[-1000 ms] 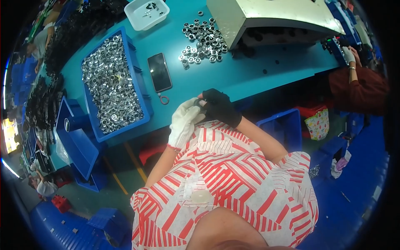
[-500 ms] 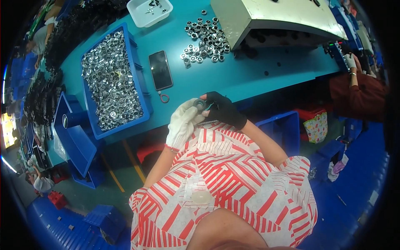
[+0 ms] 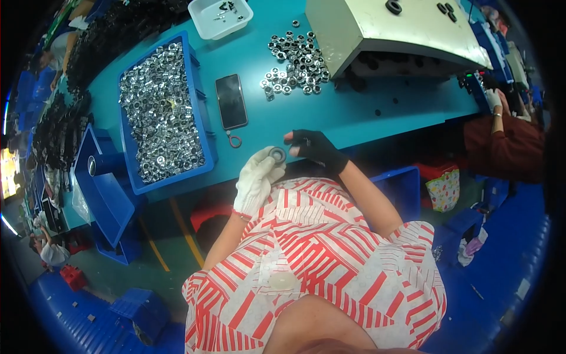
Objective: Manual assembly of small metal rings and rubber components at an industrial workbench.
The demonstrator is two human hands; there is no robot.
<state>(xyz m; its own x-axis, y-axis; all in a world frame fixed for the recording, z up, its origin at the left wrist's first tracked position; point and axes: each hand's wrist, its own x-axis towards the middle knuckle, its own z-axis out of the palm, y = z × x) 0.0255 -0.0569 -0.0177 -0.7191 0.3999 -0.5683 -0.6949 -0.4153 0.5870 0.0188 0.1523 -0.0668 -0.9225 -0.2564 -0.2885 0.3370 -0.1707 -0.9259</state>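
While the teal workbench (image 3: 365, 112) spans the upper half of the view, a cream sheet-metal machine housing (image 3: 377, 29) stands on its far right, overhanging a loose heap of small metal ring parts (image 3: 293, 62), likely spilled there for easy reach. Left of centre sits a long blue bin (image 3: 160, 112), brim-full of shiny ring parts; being within arm's length, it probably serves as bulk stock. A second, tilted blue bin (image 3: 109, 194) hangs off the bench's left edge. A white tray (image 3: 219, 17) with a few dark bits stands at the far edge. A dark phone (image 3: 231, 101) lies flat between bin and heap, out of the working zone.

Near the bench's front edge, the left hand (image 3: 259, 180), white-gloved, is closed around a dark ring part (image 3: 276, 155), pinched at its fingertips and raised above the lap. The right hand (image 3: 315, 147), in a black fingerless glove, hovers just beside it, fingers loosely curled, nothing visibly grasped. A small metal loop (image 3: 234, 141) lies by the phone.
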